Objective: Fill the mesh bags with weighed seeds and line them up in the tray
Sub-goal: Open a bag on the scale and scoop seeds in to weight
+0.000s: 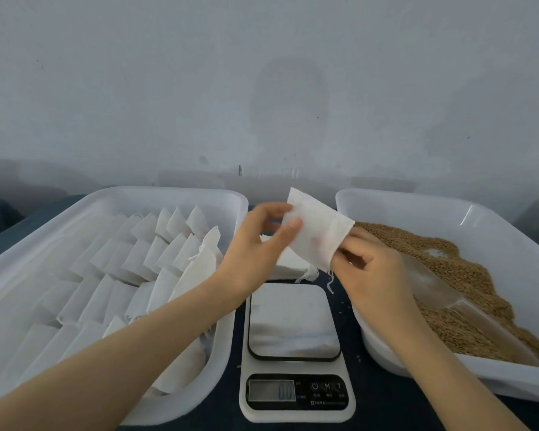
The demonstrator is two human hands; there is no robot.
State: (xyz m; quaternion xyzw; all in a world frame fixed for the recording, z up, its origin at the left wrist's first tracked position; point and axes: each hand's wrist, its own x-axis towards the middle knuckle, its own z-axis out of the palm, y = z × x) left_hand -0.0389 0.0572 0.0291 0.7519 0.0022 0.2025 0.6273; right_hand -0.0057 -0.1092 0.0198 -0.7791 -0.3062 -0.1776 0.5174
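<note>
Both hands hold one flat white mesh bag [318, 231] in the air above the far end of the scale. My left hand [259, 244] pinches its upper left edge between thumb and fingers. My right hand [371, 269] pinches the lower right corner, where the drawstring dangles. The white tray [156, 194] on the left carries several rows of white bags leaning on one another. The right tray [448, 203] is filled with brown seeds [461, 275], and a clear plastic scoop [442, 293] lies on them.
A white kitchen scale [293, 318] stands between the trays with a bare platform and a lit display. A small pile of spare bags [290, 262] lies behind it on the dark tabletop. A grey wall rises right behind the trays.
</note>
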